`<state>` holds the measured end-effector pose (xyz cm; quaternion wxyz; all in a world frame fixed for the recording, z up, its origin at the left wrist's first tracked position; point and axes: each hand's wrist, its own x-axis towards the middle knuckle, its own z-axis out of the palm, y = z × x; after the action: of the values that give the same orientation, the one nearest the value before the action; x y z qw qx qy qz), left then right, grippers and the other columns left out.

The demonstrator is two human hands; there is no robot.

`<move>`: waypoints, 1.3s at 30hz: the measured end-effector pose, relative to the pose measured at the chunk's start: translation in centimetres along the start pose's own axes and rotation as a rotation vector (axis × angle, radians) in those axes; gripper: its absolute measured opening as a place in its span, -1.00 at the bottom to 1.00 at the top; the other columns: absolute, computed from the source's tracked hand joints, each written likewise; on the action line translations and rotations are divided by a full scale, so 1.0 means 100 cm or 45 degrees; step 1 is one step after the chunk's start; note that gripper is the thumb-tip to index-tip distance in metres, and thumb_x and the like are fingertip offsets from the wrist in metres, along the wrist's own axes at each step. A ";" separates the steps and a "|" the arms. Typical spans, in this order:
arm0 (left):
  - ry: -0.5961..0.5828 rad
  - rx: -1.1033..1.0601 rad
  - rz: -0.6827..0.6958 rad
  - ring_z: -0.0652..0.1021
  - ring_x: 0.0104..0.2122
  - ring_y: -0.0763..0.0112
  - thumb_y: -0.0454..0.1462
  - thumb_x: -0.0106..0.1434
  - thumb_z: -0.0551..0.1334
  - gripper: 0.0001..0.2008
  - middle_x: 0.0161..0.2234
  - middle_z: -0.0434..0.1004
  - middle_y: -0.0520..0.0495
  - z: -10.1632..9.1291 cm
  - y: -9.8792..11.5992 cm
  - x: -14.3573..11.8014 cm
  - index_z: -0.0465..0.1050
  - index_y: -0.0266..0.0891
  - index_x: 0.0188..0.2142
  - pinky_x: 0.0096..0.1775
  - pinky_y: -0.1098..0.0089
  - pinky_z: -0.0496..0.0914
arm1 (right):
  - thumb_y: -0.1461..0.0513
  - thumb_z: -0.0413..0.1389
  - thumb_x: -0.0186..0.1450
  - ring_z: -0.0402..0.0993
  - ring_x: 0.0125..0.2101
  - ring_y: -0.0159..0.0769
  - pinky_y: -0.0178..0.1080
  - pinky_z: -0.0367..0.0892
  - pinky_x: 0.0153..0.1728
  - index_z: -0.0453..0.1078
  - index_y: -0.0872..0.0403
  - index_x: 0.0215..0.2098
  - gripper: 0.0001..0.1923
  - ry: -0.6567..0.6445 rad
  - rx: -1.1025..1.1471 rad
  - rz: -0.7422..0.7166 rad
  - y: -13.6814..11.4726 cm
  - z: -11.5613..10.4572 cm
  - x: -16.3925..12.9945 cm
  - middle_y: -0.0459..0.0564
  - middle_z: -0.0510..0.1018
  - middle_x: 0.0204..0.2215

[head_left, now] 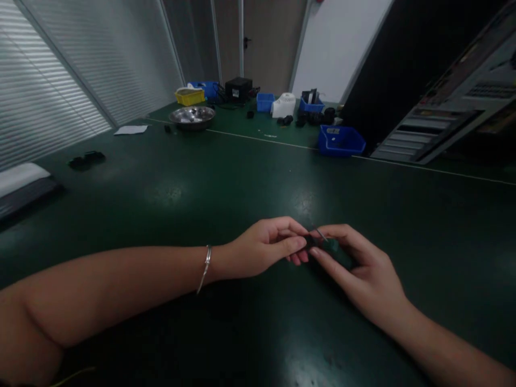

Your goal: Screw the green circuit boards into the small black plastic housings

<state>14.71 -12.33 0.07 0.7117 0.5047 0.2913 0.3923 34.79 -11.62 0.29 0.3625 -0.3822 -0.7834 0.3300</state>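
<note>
1. Left forearm comes in from the near left edge of the worktop (169, 177), thin metal bracelet (205, 267) on the wrist.
2. Right forearm comes in from the near right corner, bare.
3. Left hand (264, 247) is just above the worktop, near the front, about mid-width; thumb and forefinger pressed together, pinching a small dark part (311, 242), other fingers curled under.
4. Right hand (358, 271) meets it fingertip to fingertip; thumb and forefinger pinch the same part from the right side, remaining fingers loosely extended along the worktop.
5. Part sits between both hands' fingertips; a thin pale sliver, like a wire or pin, sticks up from it. Too small and dark to tell what it is, or whether it touches the worktop.
6. Worktop is dark green, glossy, light patches beyond the hands.
7. Left edge: white pad (20, 176) on a dark slab; further in, a small black piece (86, 159).
8. Farther, left: white paper (130, 129), then a steel bowl (192, 116).
9. Right of middle, far: blue bin (341, 141), beside a pale line crossing the worktop.
10. Far edge: yellow bin (190, 97), black box (238, 88), small blue bin (265, 102), white fan-like unit (284, 105), another blue bin with black parts (310, 103), all close together.
11. Far right: grey rack (443, 118), tilted in view.
</note>
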 end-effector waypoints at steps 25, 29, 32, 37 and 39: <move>0.114 -0.028 -0.005 0.48 -0.43 0.51 -0.38 0.18 0.29 -0.91 -0.39 0.50 -0.02 -0.001 0.007 -0.001 0.45 -0.34 -0.28 -0.29 0.41 0.36 | 0.30 0.13 0.28 0.55 -0.37 -0.28 -0.39 0.48 -0.42 0.35 -0.06 -0.18 -0.84 -0.089 -0.003 -0.008 -0.001 0.001 0.002 -0.10 0.55 -0.39; 0.197 -0.007 0.074 0.51 -0.40 0.47 -0.37 0.19 0.28 -0.92 -0.38 0.52 -0.04 -0.005 0.005 0.001 0.46 -0.33 -0.29 -0.32 0.42 0.37 | 0.30 0.12 0.29 0.57 -0.27 -0.27 -0.40 0.51 -0.32 0.31 -0.10 -0.04 -0.71 -0.009 0.007 -0.015 0.001 0.001 -0.002 -0.08 0.55 -0.30; 0.294 0.057 0.129 0.50 -0.40 0.48 -0.35 0.23 0.25 -0.88 -0.37 0.54 -0.04 -0.009 0.004 0.002 0.50 -0.32 -0.23 -0.30 0.42 0.37 | 0.29 0.09 0.31 0.56 -0.20 -0.26 -0.38 0.51 -0.24 0.32 -0.11 -0.03 -0.72 0.040 -0.020 -0.011 0.002 -0.001 -0.004 -0.06 0.55 -0.23; 0.307 0.053 0.089 0.52 -0.27 0.44 -0.37 0.18 0.31 -0.74 -0.26 0.55 -0.04 -0.012 0.004 -0.003 0.45 -0.27 -0.11 -0.18 0.38 0.36 | 0.30 0.10 0.33 0.54 -0.20 -0.22 -0.29 0.47 -0.23 0.38 -0.10 -0.03 -0.73 -0.115 -0.159 -0.115 0.005 -0.012 0.001 -0.04 0.55 -0.20; 0.307 0.097 0.095 0.51 -0.28 0.46 -0.39 0.16 0.32 -0.76 -0.28 0.53 -0.02 -0.012 0.005 -0.005 0.45 -0.27 -0.15 -0.20 0.41 0.36 | 0.31 0.10 0.33 0.53 -0.23 -0.22 -0.27 0.46 -0.26 0.38 -0.09 -0.03 -0.72 -0.085 -0.172 -0.160 0.005 -0.016 0.003 -0.03 0.54 -0.22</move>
<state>13.41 -12.06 0.13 0.6368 0.4909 0.3706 0.4650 36.16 -10.72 0.79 0.3296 -0.3448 -0.8378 0.2656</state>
